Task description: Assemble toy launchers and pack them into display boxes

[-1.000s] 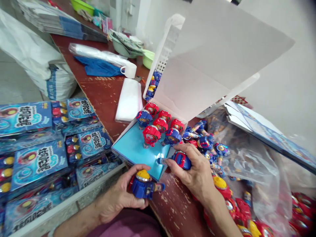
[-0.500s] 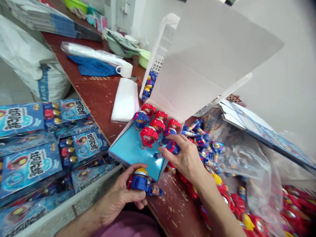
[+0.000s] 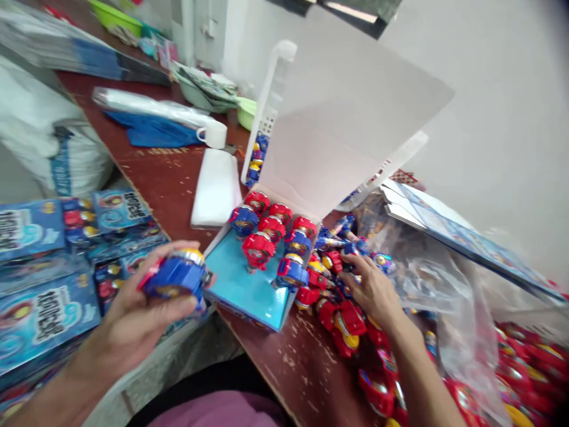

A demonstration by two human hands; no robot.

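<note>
My left hand (image 3: 142,305) is closed around a blue plastic toy (image 3: 180,276) with a yellow and silver top, in front of the box. My right hand (image 3: 371,287) reaches into a pile of loose red and blue toys (image 3: 349,320). Its fingers are apart among the toys, and I see nothing lifted in them. Between the hands sits an open box (image 3: 240,296) with a light blue insert and a raised white lid (image 3: 342,112). Several red toys (image 3: 258,249) and blue toys (image 3: 292,271) stand upright in the insert.
Packed blue boxes (image 3: 44,308) lie at the left. A white mug (image 3: 214,134), a stack of white sheets (image 3: 216,190) and a rolled plastic film (image 3: 146,105) rest on the red table (image 3: 155,184). Behind the lid stands a white basket (image 3: 267,98). Clear plastic bags (image 3: 422,267) lie at right.
My right hand has let go of a blue toy, now standing in the box's front right, and moved right to the pile. My left hand has moved left and up with its toy.
</note>
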